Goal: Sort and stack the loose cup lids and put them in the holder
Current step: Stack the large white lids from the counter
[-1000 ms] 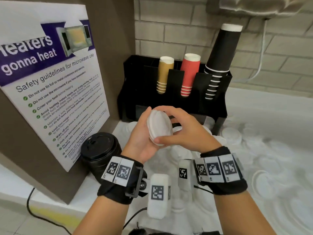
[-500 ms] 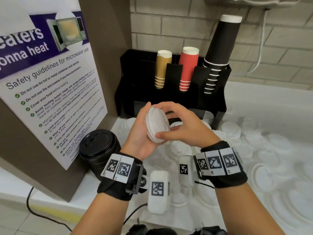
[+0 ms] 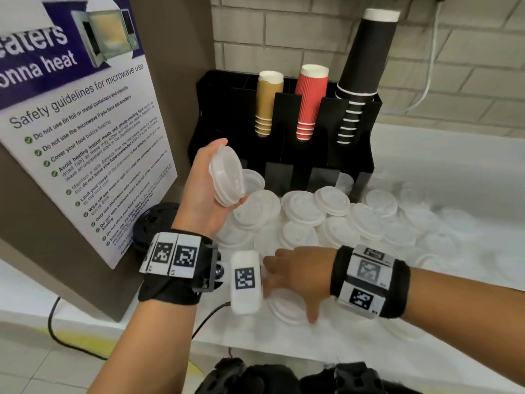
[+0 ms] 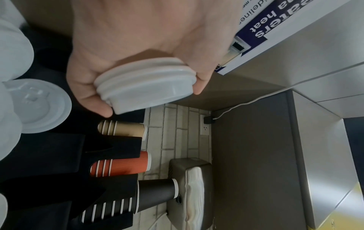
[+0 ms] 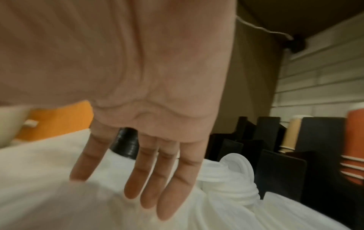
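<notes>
On the white tabletop before the black holder, loose lids crowd around; my left hand grips a small lid stack, my right hand spread flat over lids.

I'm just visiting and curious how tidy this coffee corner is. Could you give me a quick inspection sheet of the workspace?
Surface: white counter, mostly covered.
Job's things: small stack of white lids in the left hand; loose lids scattered before the black holder.
Clutter: black lidded cup by the poster.
Hands: left grips the stack; right hand reaches flat-fingered over a loose lid near the counter's front edge.
Cables: black cable below the counter; white cable on the wall.
Surroundings: microwave safety poster, brick wall, cup stacks in holder.
</notes>
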Demonstrator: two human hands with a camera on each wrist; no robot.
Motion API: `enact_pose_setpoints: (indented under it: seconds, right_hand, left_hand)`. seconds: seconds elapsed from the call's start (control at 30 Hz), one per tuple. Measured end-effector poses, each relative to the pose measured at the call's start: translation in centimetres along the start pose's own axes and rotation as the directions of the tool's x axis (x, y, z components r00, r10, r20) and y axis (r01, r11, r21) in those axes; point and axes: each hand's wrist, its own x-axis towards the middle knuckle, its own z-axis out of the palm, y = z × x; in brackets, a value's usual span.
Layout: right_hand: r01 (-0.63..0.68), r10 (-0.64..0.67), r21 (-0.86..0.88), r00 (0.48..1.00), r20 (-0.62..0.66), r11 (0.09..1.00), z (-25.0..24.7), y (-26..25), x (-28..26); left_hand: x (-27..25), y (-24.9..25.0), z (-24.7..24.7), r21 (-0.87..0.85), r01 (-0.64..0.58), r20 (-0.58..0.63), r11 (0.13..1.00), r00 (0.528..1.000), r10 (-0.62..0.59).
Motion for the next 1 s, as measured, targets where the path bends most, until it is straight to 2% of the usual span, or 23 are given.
enact_pose_setpoints:
  seconds: [0.1, 0.2, 0.27, 0.33, 0.4, 0.5, 0.53, 0.6, 0.67, 0.77, 1.0]
  right_hand:
    - [-0.017, 0.016, -0.021, 1.000, -0.018, 1.000, 0.9, -0.2, 0.0]
    - [0.002, 0.006, 0.087, 0.996, -0.089, 0.996, 1.1, 0.0, -0.4]
    - [0.046, 0.001, 0.228, 0.980, -0.201, 0.973, 0.6, 0.7, -1.3]
    - [0.113, 0.044, 0.410, 0.934, -0.356, 0.905, -0.4, 2.2, -2.8]
    - [0.156, 0.176, 0.528, 0.834, -0.524, 0.835, -1.5, 4.1, -4.7]
    - [0.251, 0.396, 0.632, 0.598, -0.697, 0.733, -3.0, 5.9, -6.8]
    - [0.302, 0.435, 0.650, 0.543, -0.718, 0.697, -3.2, 6.0, -7.0]
    - [0.354, 0.447, 0.638, 0.488, -0.750, 0.684, -3.4, 5.6, -7.0]
    - [0.336, 0.416, 0.604, 0.485, -0.769, 0.723, -3.3, 5.0, -6.6]
    - [0.296, 0.372, 0.566, 0.513, -0.774, 0.769, -3.0, 4.5, -6.1]
    - [0.308, 0.368, 0.536, 0.463, -0.806, 0.786, -2.9, 3.8, -5.4]
  left_hand:
    - [-0.5, -0.1, -0.2, 0.027, -0.014, 0.004, 1.000, 1.000, 0.014]
    - [-0.7, -0.4, -0.3, 0.058, -0.038, 0.005, 0.998, 0.999, 0.037]
    - [-0.8, -0.5, -0.2, 0.065, -0.045, -0.006, 0.997, 0.999, 0.046]
    - [-0.9, -0.7, -0.2, 0.083, -0.041, -0.008, 0.996, 0.999, 0.042]
    - [-1.2, -1.0, 0.0, 0.113, -0.025, 0.031, 0.993, 0.999, 0.022]
    - [-1.8, -2.1, 0.9, 0.151, 0.034, 0.116, 0.988, 0.992, -0.052]
    - [-1.9, -2.6, 1.3, 0.153, 0.061, 0.132, 0.986, 0.988, -0.081]
    - [-2.0, -3.3, 1.8, 0.151, 0.108, 0.184, 0.983, 0.973, -0.136]
    - [-2.1, -3.9, 2.2, 0.136, 0.162, 0.238, 0.977, 0.952, -0.191]
    - [-2.0, -4.2, 2.4, 0.105, 0.197, 0.262, 0.975, 0.940, -0.218]
    - [-2.4, -4.5, 2.9, 0.021, 0.181, 0.257, 0.983, 0.950, -0.180]
